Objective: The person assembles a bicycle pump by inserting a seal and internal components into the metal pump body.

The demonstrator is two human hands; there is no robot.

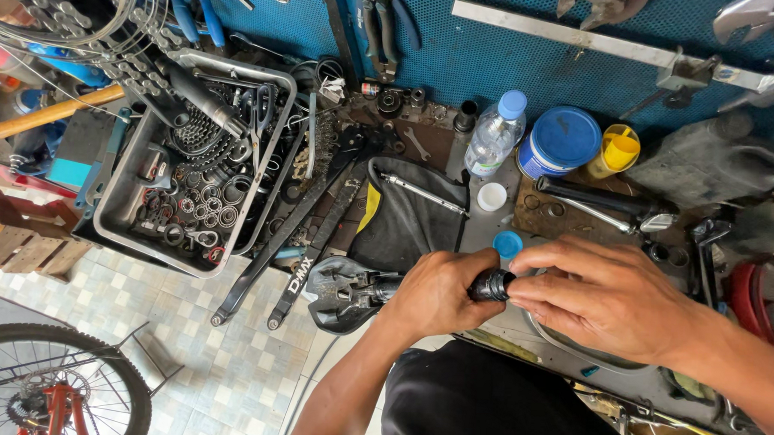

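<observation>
My left hand [440, 292] is closed around a black cylindrical post whose end [490, 285] sticks out to the right. A black bicycle saddle [341, 295] with its clamp hangs off the post's other end, left of my fist. My right hand [603, 295] pinches the ribbed black end of the post with thumb and fingers. Both hands meet just above a workbench edge, over my dark lap.
A grey tray [112, 225] of bearings, sprockets and small parts sits at left. Black crank arms [296, 231], a water bottle [494, 135], a blue tub [561, 139], a yellow cup [619, 150] and blue caps lie on the bench. A bicycle wheel [55, 386] stands at lower left.
</observation>
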